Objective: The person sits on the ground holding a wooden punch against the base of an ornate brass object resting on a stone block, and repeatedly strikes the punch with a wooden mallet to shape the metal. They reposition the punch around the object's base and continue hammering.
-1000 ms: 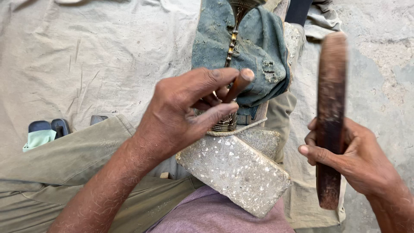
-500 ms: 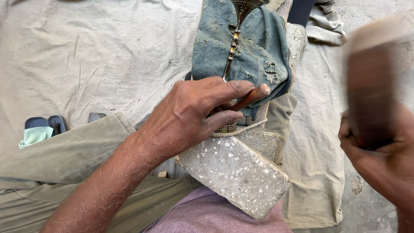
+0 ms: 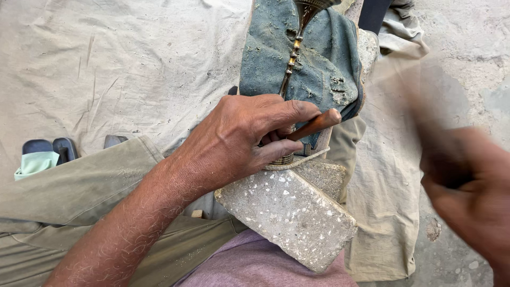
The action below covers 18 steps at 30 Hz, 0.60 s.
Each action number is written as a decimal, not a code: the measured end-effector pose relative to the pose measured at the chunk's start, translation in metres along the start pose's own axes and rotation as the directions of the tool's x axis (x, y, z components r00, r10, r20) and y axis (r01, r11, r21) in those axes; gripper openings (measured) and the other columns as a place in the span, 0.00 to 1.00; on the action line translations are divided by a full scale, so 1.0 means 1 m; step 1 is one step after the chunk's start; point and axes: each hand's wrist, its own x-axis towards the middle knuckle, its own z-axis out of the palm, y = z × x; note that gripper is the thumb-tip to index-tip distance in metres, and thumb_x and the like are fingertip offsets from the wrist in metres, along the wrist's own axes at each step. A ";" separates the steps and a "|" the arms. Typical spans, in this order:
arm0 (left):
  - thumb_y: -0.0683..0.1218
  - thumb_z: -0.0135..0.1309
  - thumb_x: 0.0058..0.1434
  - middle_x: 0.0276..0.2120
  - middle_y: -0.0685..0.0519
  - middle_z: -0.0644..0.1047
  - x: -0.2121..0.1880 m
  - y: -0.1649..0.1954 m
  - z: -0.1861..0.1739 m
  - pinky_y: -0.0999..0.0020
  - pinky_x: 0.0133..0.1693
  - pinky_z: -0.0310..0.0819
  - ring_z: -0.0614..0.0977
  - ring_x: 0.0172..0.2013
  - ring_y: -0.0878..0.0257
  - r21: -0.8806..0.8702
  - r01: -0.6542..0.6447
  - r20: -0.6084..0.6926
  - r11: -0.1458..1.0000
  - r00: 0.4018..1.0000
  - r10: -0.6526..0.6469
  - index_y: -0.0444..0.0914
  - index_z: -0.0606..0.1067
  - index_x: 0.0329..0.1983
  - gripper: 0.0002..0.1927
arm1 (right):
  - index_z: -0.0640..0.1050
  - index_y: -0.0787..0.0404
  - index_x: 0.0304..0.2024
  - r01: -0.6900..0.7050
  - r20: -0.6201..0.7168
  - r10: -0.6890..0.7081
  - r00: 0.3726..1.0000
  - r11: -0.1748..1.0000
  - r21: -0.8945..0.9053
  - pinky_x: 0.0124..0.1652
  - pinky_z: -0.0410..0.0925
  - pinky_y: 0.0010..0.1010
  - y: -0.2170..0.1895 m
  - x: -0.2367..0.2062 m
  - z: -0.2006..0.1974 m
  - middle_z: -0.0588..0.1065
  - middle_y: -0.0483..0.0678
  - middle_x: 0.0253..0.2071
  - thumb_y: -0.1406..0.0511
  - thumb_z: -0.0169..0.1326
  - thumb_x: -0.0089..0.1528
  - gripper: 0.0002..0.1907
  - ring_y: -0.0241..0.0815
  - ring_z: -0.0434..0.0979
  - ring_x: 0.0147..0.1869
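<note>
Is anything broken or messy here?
The blue cloth wrapped around the brass piece is torn and caked with grit. The right hand is only a blur. Nothing else stands out.

Canvas sheet (image 3: 117, 69) over bare concrete floor (image 3: 467, 64).

Left of the gripping left hand (image 3: 239, 141), the creased, dusty sheet carries dark sandals (image 3: 50, 149) with a pale green cloth (image 3: 34, 162) on them, well apart from the grip. Above the grip, a sandy blue cloth (image 3: 324, 58) lies heaped on the sheet. Right of the grip the sheet ends in a folded edge and the grey floor shows, with a dark stain (image 3: 433, 228) low down.
</note>
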 end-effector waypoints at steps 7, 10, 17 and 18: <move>0.47 0.67 0.60 0.37 0.54 0.82 -0.001 0.003 -0.003 0.65 0.37 0.81 0.85 0.35 0.60 -0.018 -0.028 -0.003 0.999 1.000 0.028 0.46 0.75 0.62 0.27 | 0.73 0.64 0.50 0.092 -0.054 -0.083 0.995 0.975 0.201 0.46 0.77 0.36 -0.012 -0.004 -0.001 0.77 0.49 0.37 0.76 0.63 0.55 0.21 0.39 0.81 0.42; 0.48 0.67 0.59 0.39 0.54 0.82 0.000 0.002 -0.004 0.65 0.38 0.81 0.85 0.36 0.61 -0.036 -0.057 -0.030 0.998 0.998 0.056 0.46 0.74 0.62 0.27 | 0.72 0.66 0.49 0.123 -0.104 -0.105 0.989 0.975 0.184 0.48 0.77 0.36 -0.017 -0.003 -0.001 0.78 0.51 0.37 0.76 0.63 0.56 0.20 0.40 0.81 0.41; 0.48 0.67 0.59 0.37 0.54 0.82 0.000 0.002 -0.002 0.65 0.37 0.81 0.85 0.35 0.60 -0.032 -0.031 -0.007 0.999 0.999 0.031 0.46 0.75 0.63 0.28 | 0.73 0.66 0.49 0.065 -0.095 -0.048 0.994 0.981 0.184 0.44 0.77 0.35 -0.016 -0.005 0.000 0.78 0.51 0.38 0.77 0.62 0.56 0.20 0.40 0.81 0.40; 0.48 0.67 0.59 0.38 0.53 0.82 0.000 0.001 -0.002 0.65 0.38 0.81 0.85 0.37 0.59 -0.025 -0.054 -0.014 0.998 0.998 0.054 0.45 0.74 0.63 0.28 | 0.72 0.66 0.50 0.054 -0.096 -0.030 0.995 0.965 0.257 0.46 0.77 0.34 -0.016 -0.006 0.001 0.78 0.50 0.38 0.77 0.61 0.56 0.20 0.38 0.81 0.43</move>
